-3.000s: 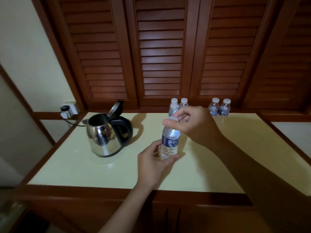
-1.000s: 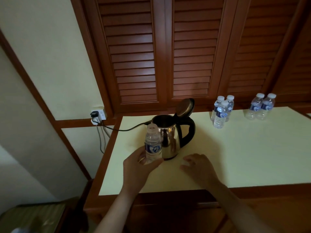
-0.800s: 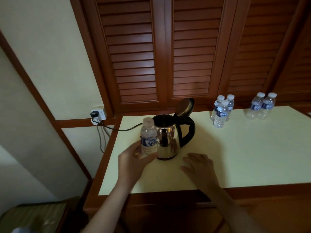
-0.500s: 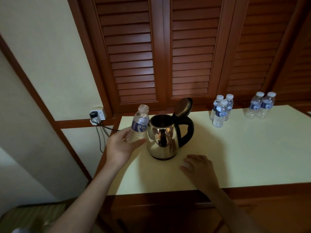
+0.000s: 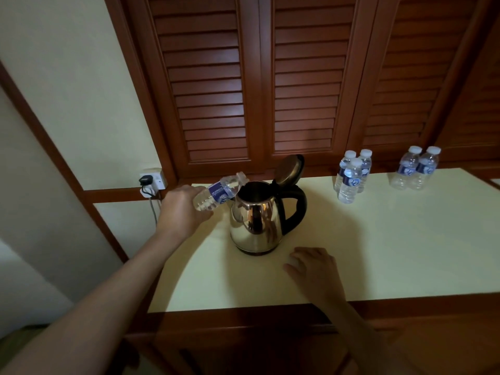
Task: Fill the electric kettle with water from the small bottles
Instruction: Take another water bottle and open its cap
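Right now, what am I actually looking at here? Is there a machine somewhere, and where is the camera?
There is no machine. A person wears one wide-angle camera on the head, looking forward and down, so you see their own two arms from above.

The left hand holds a small water bottle, tipped with its open mouth at the rim of the electric kettle. The kettle lid stands hinged up. I cannot see a stream of water.

The right hand lies on the pale yellow tabletop in front of the kettle; something small and pale shows under its fingers, too unclear to name.

Further back stand three capped bottles in one cluster and two more to the right. A plug sits in the wall socket on the left.
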The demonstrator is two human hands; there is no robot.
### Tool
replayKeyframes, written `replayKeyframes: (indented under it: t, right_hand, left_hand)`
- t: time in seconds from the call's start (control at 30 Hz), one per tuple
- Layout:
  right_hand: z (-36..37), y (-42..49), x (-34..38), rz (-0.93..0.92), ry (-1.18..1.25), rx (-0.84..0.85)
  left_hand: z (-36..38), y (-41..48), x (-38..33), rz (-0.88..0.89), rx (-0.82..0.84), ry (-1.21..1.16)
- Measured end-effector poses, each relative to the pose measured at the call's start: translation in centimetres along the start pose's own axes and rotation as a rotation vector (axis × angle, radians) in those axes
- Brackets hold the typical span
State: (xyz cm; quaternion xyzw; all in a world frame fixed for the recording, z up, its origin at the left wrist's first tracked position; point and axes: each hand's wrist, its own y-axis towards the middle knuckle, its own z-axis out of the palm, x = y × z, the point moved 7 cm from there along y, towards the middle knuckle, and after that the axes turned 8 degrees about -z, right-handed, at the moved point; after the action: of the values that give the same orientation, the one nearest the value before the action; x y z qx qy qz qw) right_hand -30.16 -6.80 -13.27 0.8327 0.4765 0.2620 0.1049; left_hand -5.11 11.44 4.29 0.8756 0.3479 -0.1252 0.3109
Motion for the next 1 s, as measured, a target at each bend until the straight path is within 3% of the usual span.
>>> replayKeyframes:
  t: [1.0]
  right_hand:
    - [1.0, 0.1, -0.9, 0.049, 0.020, 0.039]
  left_hand:
    - [-3.0, 0.7, -2.2, 0.167, -0.025, 0.284]
